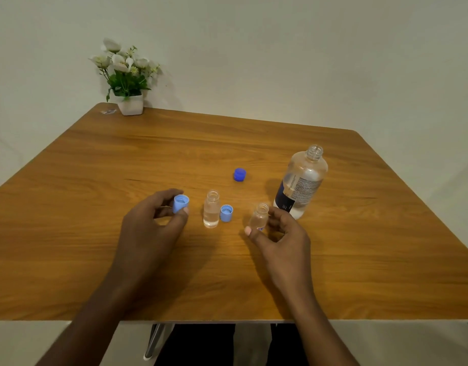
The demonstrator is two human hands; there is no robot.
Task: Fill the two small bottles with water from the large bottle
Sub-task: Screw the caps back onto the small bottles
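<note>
The left hand (153,223) holds a light blue cap (180,203) up off the wooden tabletop (95,180). Its fingers (164,196) and thumb are curled and pinch the cap. The open side of the cap faces up.

The right hand (283,239) grips the held small bottle (259,217). The thumb and fingers are clamped round its lower half. This bottle has no cap on and leans a little. There is tiny blue writing near its bottom, too small to read. I cannot tell if there is water in it.

Between the two hands is the standing small bottle (211,210). It stands upright on the tabletop with no cap, and it has water in it. A second light blue cap (226,213) sits just beside it on the right, open side up. I cannot tell if the two touch.

The large bottle (301,180) stands on the tabletop just behind the right hand. It is clear and its top is open. It has a dark blue label with a white patch of small print, too small to read. A dark blue cap (239,174) lies farther back, apart from all the bottles.

At the far left corner, by the wall, is a white flower pot (130,104) with white flowers and green leaves. A small scrap (108,111) lies beside it.
</note>
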